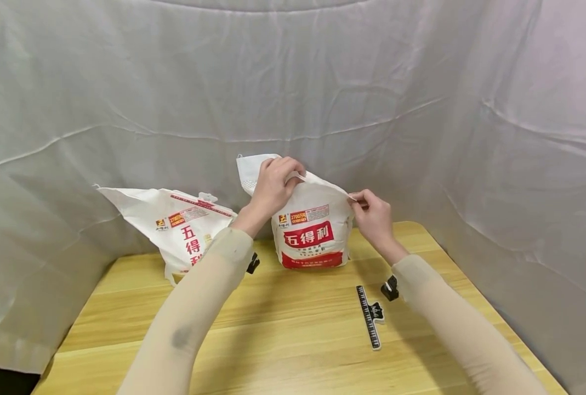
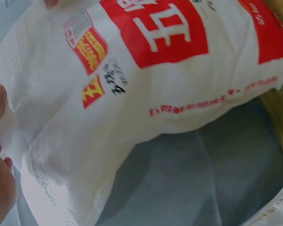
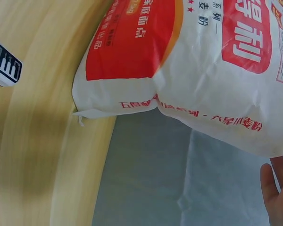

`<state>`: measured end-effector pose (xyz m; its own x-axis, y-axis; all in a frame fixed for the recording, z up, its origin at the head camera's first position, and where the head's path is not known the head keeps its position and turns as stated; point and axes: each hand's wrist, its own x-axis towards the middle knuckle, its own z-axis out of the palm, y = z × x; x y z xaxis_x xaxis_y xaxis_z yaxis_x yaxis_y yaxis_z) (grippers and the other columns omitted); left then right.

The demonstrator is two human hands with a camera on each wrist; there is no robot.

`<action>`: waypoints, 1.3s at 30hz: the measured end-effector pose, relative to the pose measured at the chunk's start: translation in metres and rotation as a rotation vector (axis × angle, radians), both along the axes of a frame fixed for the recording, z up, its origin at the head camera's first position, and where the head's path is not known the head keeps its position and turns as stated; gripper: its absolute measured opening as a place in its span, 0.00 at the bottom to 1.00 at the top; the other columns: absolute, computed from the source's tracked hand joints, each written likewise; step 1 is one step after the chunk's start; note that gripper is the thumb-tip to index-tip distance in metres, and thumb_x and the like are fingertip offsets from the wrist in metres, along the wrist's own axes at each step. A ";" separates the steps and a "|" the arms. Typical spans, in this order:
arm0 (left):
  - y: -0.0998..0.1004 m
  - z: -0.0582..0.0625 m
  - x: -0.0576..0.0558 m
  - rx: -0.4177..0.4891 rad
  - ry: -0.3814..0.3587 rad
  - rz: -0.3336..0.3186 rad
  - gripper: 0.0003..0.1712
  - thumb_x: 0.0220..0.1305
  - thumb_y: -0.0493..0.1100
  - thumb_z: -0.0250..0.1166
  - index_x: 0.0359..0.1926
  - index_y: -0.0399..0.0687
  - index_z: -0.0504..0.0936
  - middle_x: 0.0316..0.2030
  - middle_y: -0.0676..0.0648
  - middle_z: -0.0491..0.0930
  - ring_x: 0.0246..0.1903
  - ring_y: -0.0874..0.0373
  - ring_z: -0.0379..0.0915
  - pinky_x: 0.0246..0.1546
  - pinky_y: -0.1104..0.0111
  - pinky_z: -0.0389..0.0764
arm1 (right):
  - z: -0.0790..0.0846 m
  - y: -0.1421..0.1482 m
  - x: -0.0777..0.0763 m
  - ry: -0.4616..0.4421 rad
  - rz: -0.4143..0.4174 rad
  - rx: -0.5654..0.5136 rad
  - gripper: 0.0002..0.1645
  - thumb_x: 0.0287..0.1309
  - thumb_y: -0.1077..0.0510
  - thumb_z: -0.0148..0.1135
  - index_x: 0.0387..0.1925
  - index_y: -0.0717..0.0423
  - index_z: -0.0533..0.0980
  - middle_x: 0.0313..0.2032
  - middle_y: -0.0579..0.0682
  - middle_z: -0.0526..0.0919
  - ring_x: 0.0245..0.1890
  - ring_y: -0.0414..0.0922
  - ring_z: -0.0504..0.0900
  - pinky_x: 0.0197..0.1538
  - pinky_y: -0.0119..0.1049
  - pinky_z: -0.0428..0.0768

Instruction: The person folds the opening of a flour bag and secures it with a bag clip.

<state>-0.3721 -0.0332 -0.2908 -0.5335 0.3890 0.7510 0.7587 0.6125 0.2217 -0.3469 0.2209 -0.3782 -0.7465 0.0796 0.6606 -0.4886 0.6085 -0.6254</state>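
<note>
Across the near part of the wooden table [image 1: 283, 351], two pale sleeves [image 1: 189, 323] reach forward. Between them, closer to the right one, lies a long clip patterned like piano keys [image 1: 368, 318], with a small black clip [image 1: 390, 288] just beside it; another black clip [image 1: 254, 264] sits farther off, by the left forearm. Beyond, near the table's far edge, a white bag with red printing [image 1: 312, 222] stands upright. Both hands hold its top edge — the left hand [image 1: 279, 180] with fingers bent over and pinching the rim near the middle, the right hand [image 1: 373, 216] nipping the right corner between thumb and fingers. Its left corner sticks up past the left hand. To the left, a second printed bag [image 1: 166, 219] leans, partly hidden by the sleeve — and behind everything hangs a grey curtain [image 1: 293, 82].
</note>
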 end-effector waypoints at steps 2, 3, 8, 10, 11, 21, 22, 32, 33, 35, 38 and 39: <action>-0.003 -0.002 0.000 -0.008 0.008 -0.018 0.10 0.64 0.28 0.67 0.38 0.47 0.83 0.49 0.48 0.87 0.54 0.51 0.79 0.66 0.53 0.67 | -0.001 0.000 0.002 -0.013 0.027 -0.014 0.05 0.69 0.62 0.66 0.43 0.61 0.82 0.48 0.56 0.89 0.41 0.53 0.89 0.46 0.48 0.88; -0.005 -0.002 0.000 -0.015 0.013 -0.028 0.10 0.63 0.27 0.67 0.38 0.47 0.82 0.52 0.49 0.87 0.56 0.51 0.79 0.66 0.53 0.67 | -0.001 0.000 0.003 -0.021 0.043 -0.025 0.06 0.69 0.62 0.67 0.44 0.61 0.82 0.49 0.56 0.89 0.43 0.53 0.88 0.47 0.48 0.88; -0.008 -0.004 0.002 -0.063 -0.003 -0.056 0.11 0.64 0.26 0.65 0.38 0.47 0.80 0.59 0.50 0.85 0.62 0.51 0.76 0.65 0.52 0.70 | -0.003 0.001 0.008 -0.092 0.109 -0.091 0.14 0.70 0.55 0.67 0.50 0.60 0.81 0.55 0.56 0.86 0.49 0.54 0.86 0.53 0.50 0.86; -0.008 -0.005 0.003 -0.083 -0.025 -0.049 0.10 0.64 0.28 0.64 0.38 0.47 0.79 0.58 0.51 0.85 0.63 0.52 0.75 0.65 0.52 0.70 | -0.004 0.002 0.010 -0.127 0.117 -0.119 0.17 0.73 0.50 0.64 0.50 0.60 0.81 0.57 0.55 0.85 0.50 0.54 0.86 0.54 0.47 0.86; -0.008 -0.006 0.003 -0.089 -0.036 -0.046 0.08 0.64 0.30 0.64 0.38 0.48 0.79 0.58 0.51 0.85 0.64 0.52 0.75 0.65 0.52 0.70 | -0.004 0.002 0.011 -0.141 0.119 -0.136 0.18 0.74 0.48 0.62 0.50 0.60 0.81 0.57 0.55 0.85 0.51 0.53 0.86 0.53 0.45 0.86; -0.003 -0.011 0.006 -0.078 -0.081 -0.025 0.16 0.65 0.57 0.72 0.41 0.51 0.82 0.59 0.52 0.83 0.64 0.54 0.72 0.68 0.54 0.67 | -0.003 0.000 0.012 -0.193 0.123 -0.237 0.20 0.72 0.47 0.65 0.51 0.59 0.81 0.54 0.56 0.85 0.51 0.54 0.85 0.41 0.25 0.83; -0.002 -0.011 0.007 -0.074 -0.077 -0.018 0.15 0.67 0.56 0.71 0.41 0.51 0.82 0.58 0.51 0.84 0.64 0.53 0.72 0.68 0.54 0.67 | -0.003 0.000 0.011 -0.194 0.124 -0.241 0.19 0.71 0.48 0.65 0.51 0.59 0.81 0.53 0.56 0.85 0.51 0.53 0.85 0.42 0.25 0.83; 0.009 -0.014 0.005 -0.091 -0.070 0.065 0.15 0.71 0.49 0.68 0.53 0.50 0.84 0.56 0.50 0.84 0.61 0.51 0.73 0.66 0.54 0.69 | -0.002 -0.005 0.005 -0.212 0.112 -0.233 0.21 0.70 0.52 0.67 0.56 0.60 0.76 0.52 0.57 0.84 0.51 0.50 0.82 0.51 0.30 0.80; 0.010 -0.015 0.004 -0.100 -0.075 0.075 0.16 0.71 0.50 0.68 0.56 0.51 0.84 0.57 0.50 0.83 0.62 0.51 0.73 0.66 0.54 0.69 | -0.001 -0.005 0.004 -0.213 0.114 -0.231 0.21 0.70 0.52 0.68 0.56 0.60 0.76 0.52 0.57 0.83 0.51 0.50 0.81 0.51 0.30 0.80; 0.011 -0.016 0.003 -0.108 -0.087 0.086 0.18 0.72 0.50 0.68 0.58 0.52 0.83 0.58 0.51 0.83 0.62 0.52 0.73 0.65 0.55 0.69 | -0.001 -0.005 0.002 -0.216 0.117 -0.227 0.22 0.70 0.52 0.68 0.57 0.60 0.76 0.52 0.58 0.83 0.51 0.49 0.81 0.50 0.29 0.79; 0.011 -0.018 0.001 -0.091 -0.099 0.085 0.17 0.72 0.49 0.68 0.57 0.52 0.83 0.57 0.51 0.83 0.61 0.52 0.73 0.63 0.55 0.70 | 0.000 -0.006 -0.001 -0.229 0.116 -0.219 0.21 0.70 0.52 0.68 0.56 0.60 0.77 0.51 0.57 0.84 0.49 0.49 0.81 0.47 0.27 0.79; 0.012 -0.018 0.000 -0.080 -0.103 0.082 0.16 0.71 0.48 0.69 0.56 0.51 0.84 0.57 0.51 0.83 0.60 0.52 0.73 0.63 0.55 0.71 | 0.000 -0.006 -0.002 -0.234 0.115 -0.214 0.21 0.70 0.51 0.68 0.56 0.60 0.78 0.50 0.57 0.84 0.48 0.48 0.81 0.46 0.26 0.79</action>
